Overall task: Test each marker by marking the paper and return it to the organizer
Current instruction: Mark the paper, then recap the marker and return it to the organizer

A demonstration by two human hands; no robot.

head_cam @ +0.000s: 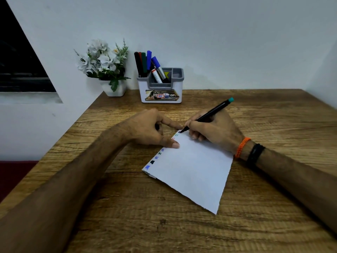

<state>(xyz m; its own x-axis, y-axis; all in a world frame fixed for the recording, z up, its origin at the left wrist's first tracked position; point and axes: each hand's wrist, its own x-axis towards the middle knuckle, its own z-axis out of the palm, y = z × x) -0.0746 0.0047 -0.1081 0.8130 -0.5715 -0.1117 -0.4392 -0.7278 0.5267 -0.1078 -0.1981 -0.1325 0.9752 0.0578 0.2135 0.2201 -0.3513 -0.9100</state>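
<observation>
A white sheet of paper [191, 167] lies on the wooden table, with several small coloured test marks along its left edge. My right hand [215, 130] grips a thin black marker with a teal end [213, 111], its tip touching the paper's far left corner. My left hand [145, 128] presses its thumb and forefinger on the sheet's left edge, while its curled fingers hold a small dark piece that looks like the marker cap [157, 126]. The white and grey organizer [160, 92] stands at the back by the wall with several markers [145, 64] in it.
A white pot of artificial white flowers [114, 89] stands left of the organizer at the table's back corner. The table's left edge [60, 141] runs diagonally beside my left forearm. A dark window opening [18, 66] is in the left wall.
</observation>
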